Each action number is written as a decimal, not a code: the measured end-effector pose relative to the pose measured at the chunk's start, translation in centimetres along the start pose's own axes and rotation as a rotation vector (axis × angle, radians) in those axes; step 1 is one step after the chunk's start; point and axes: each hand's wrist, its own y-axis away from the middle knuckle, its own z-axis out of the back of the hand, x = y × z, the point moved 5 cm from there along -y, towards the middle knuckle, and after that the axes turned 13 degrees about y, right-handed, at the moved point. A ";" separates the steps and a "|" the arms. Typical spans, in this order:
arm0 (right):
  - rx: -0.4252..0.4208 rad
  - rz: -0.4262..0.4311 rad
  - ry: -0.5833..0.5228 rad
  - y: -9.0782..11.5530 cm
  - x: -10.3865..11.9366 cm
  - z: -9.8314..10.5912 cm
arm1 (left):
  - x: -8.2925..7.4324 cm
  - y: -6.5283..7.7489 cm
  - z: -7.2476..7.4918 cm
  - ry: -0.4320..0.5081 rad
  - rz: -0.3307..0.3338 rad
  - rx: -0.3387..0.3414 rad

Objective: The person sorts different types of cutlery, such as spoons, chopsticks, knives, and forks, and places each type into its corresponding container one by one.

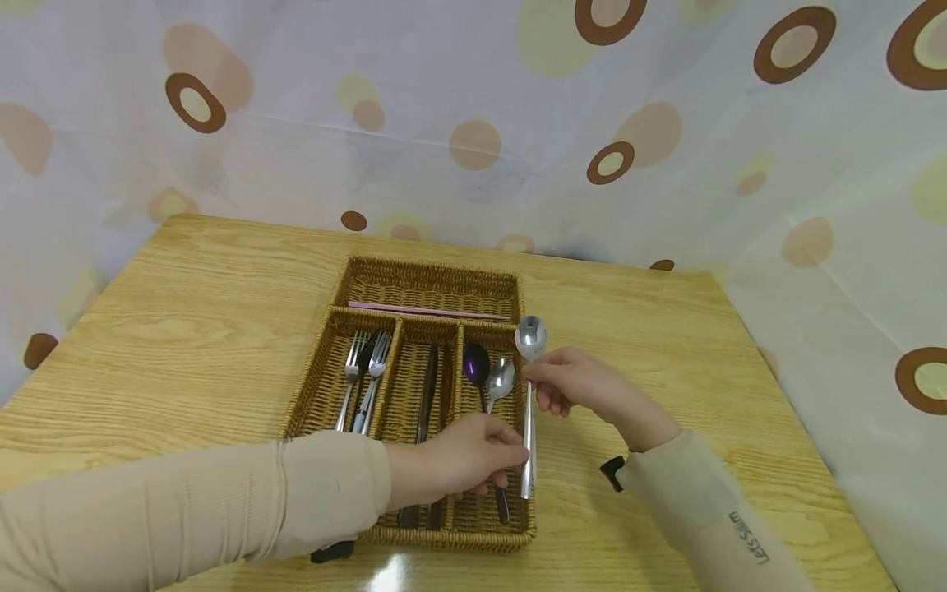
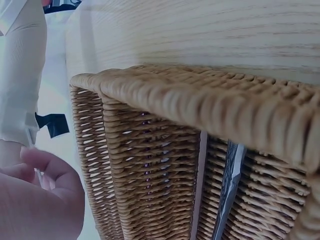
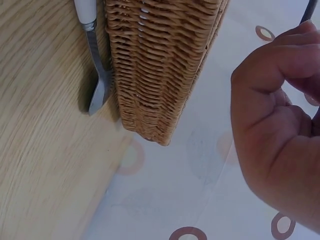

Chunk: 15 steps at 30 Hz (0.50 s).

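Observation:
A long silver spoon (image 1: 531, 335) is held bowl-up along the right side of the wicker cutlery basket (image 1: 496, 541), overlapping its rim in the head view. My right hand (image 1: 580, 380) pinches it just below the bowl. Lower down, my left hand (image 1: 473, 456) pinches the handle near its end, reaching across the basket. In the right compartment lie a dark purple spoon (image 1: 476, 362) and a smaller silver spoon (image 1: 501, 378), partly hidden by the left hand. The right wrist view shows another spoon (image 3: 102, 85) with a white handle on the table against the basket's outer side.
Forks (image 1: 352, 370) fill the left compartment, and dark-handled knives (image 1: 427, 386) lie in the middle one. Pink chopsticks (image 1: 422, 310) rest across the back compartment. The wooden table (image 1: 185, 329) meets a patterned curtain (image 1: 473, 189) behind and at the right.

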 end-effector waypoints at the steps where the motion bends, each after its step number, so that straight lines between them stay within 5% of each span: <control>1: -0.001 -0.001 0.002 -0.1 0.0 -0.1 | 0.0 0.0 0.0 0.001 0.000 -0.002; 8: -0.008 0.004 0.026 -0.6 0.1 -0.4 | 0.1 0.1 0.2 0.000 0.003 -0.019; 15: -0.080 -0.078 0.072 -0.5 -1.3 0.7 | 0.5 0.7 0.5 0.010 0.034 -0.058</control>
